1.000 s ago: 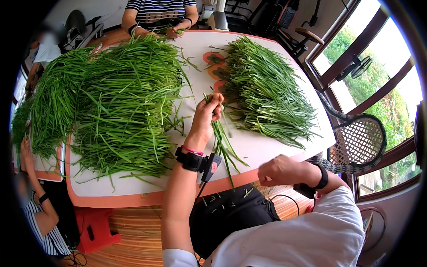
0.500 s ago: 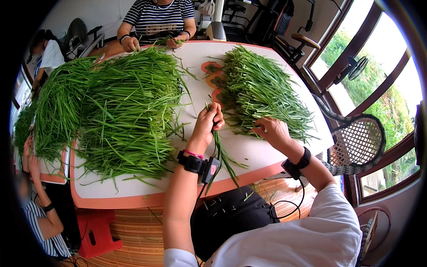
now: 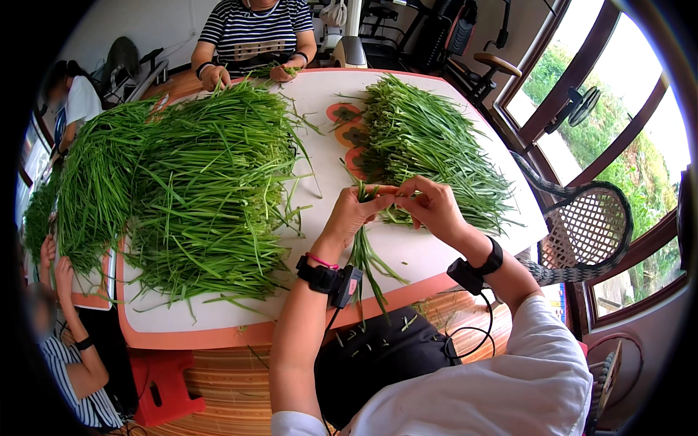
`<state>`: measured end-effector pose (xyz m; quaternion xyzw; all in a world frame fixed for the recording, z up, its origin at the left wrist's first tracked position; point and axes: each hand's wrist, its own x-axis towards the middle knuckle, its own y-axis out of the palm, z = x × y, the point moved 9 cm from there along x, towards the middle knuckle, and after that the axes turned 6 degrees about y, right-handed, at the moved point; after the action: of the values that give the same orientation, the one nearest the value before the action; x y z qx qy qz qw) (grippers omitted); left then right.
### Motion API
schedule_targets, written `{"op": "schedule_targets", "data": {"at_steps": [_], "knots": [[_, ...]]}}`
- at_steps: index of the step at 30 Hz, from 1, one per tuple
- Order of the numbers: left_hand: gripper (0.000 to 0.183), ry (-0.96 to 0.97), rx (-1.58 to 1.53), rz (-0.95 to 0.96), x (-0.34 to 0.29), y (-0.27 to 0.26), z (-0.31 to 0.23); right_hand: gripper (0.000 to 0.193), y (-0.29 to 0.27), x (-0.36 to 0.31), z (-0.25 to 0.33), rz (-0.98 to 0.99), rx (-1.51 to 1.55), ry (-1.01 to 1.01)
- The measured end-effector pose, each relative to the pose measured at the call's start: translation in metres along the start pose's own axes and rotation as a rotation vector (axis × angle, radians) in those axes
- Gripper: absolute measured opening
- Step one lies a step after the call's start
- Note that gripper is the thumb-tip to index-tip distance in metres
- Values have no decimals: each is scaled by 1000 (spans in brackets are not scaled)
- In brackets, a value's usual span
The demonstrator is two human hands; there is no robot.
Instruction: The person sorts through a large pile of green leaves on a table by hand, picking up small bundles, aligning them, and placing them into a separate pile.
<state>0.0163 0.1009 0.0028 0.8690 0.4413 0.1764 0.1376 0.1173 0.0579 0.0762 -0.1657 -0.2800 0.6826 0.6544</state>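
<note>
My left hand (image 3: 354, 214) is closed around a small bunch of garlic chives (image 3: 371, 263), whose long leaves hang down toward the table's near edge. My right hand (image 3: 435, 208) meets it at the fingertips, thumb and fingers pinched together; whatever lies in that pinch is too small to make out. Just beyond both hands is a neat pile of garlic chives (image 3: 432, 149), pale stem ends toward the left. A larger, looser heap of garlic chives (image 3: 207, 189) covers the table's left half.
The white table (image 3: 327, 156) has an orange border and printed round patterns. Across it, a person in a striped shirt (image 3: 254, 33) handles chives; others work at the left. A woven chair (image 3: 585, 225) stands right, a red stool (image 3: 163, 389) lower left. Trimmings lie on my dark lap (image 3: 378, 356).
My right hand has moved left from the pile's edge to meet my left hand. The left hand has turned and shifted slightly right and down, still gripping the bunch.
</note>
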Motion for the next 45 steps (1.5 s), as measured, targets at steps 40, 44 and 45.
{"op": "schedule_targets", "data": {"at_steps": [40,44,45], "knots": [[17,89,-330,-77,7,-18,7,13,-18,-12,-40,-70,-354,47],[18,21,-353,10,7,-2,9,19,-6,-3,-16,-54,-88,-64],[19,-5,-317,8,6,-3,10,12,-1,1,-16,-32,11,24]]}}
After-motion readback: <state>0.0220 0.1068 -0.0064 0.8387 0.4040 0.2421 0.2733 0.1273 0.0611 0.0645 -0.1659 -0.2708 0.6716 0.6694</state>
